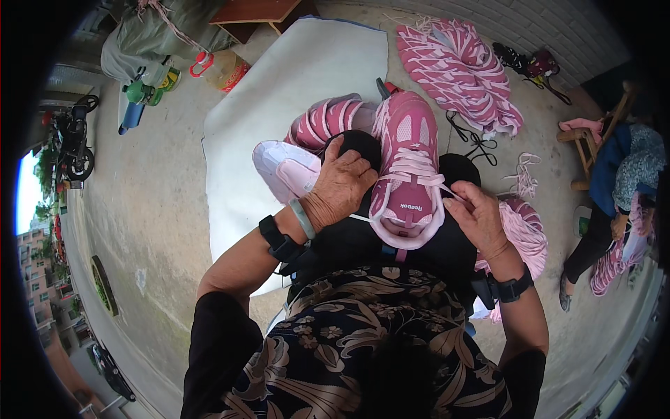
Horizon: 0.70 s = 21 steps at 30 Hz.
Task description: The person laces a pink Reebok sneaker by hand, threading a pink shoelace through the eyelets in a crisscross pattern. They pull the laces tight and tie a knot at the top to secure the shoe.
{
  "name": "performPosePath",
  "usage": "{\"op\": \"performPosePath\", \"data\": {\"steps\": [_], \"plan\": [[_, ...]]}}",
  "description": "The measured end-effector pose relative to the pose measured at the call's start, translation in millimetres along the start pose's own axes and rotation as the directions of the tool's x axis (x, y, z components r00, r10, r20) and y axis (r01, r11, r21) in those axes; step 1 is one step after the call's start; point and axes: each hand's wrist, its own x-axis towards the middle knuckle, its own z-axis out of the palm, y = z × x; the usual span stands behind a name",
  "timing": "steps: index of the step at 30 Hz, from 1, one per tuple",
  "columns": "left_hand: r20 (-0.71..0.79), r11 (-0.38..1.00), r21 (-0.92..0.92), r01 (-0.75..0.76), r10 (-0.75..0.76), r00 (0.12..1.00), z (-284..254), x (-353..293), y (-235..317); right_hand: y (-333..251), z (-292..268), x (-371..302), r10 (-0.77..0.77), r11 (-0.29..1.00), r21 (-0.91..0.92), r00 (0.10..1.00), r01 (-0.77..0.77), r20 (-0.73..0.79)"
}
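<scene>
A pink sneaker (405,174) rests across my lap, toe pointing away from me, with a pale pink shoelace (412,166) crossing its tongue. My right hand (481,220) pinches one length of this lace just off the shoe's right side. On the left, my left hand (344,180) is closed with its fingers curled beside the lacing; the lace seems to run into it, though the fingers hide its end. Left of that hand lie a white-and-pink shoe piece (283,167) and a row of nested pink shoe parts (328,124).
A large white sheet (300,66) covers the ground ahead. Bundled pink shoe uppers (457,73) lie at far right, near black laces (474,136). More pink laces (523,234) are by my right knee. A co-worker (621,185) sits at right; bottles (220,68) stand at far left.
</scene>
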Motion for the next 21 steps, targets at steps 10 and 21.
{"op": "performPosePath", "data": {"steps": [10, 21], "plan": [[0.083, 0.961, 0.124, 0.249, -0.260, 0.962, -44, -75, -70, 41, -73, -40, -0.253, 0.871, -0.435, 0.967, 0.229, 0.003], [-0.049, 0.794, 0.141, 0.591, -0.591, 0.805, -69, -199, -130, 138, -241, -146, -0.012, 0.514, -0.851, 0.991, -0.108, -0.133]]}}
